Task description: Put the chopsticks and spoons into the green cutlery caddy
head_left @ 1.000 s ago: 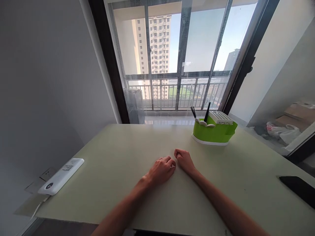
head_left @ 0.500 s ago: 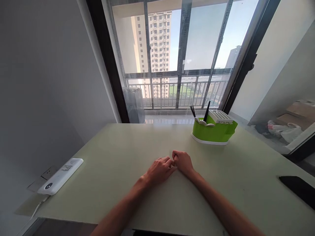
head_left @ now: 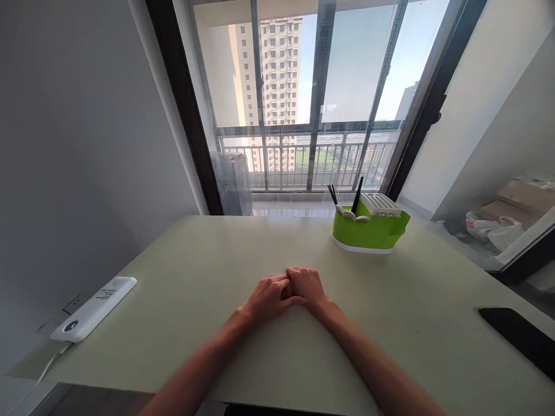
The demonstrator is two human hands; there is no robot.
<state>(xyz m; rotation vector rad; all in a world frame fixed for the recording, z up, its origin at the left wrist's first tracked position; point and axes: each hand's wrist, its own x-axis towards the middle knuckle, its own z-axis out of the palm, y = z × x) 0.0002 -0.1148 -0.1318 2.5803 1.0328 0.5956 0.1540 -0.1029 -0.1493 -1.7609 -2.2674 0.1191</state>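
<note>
My left hand and my right hand rest together on the pale green table, near its middle. Both have their fingers curled in, and the knuckles touch each other. Nothing shows inside either fist. A green cutlery holder with a white slotted lid stands further back to the right, with black chopsticks and white spoons sticking out of its left part. It lies well out of reach of both hands' present spot.
A white power strip lies at the table's left edge, its cable hanging off. A black phone lies at the right edge. Behind the table is a large glass balcony door. Boxes and bags sit on the floor at right.
My two hands have closed the small gap between them and now touch. The view has shifted slightly, so the holder and power strip sit a little further left.
</note>
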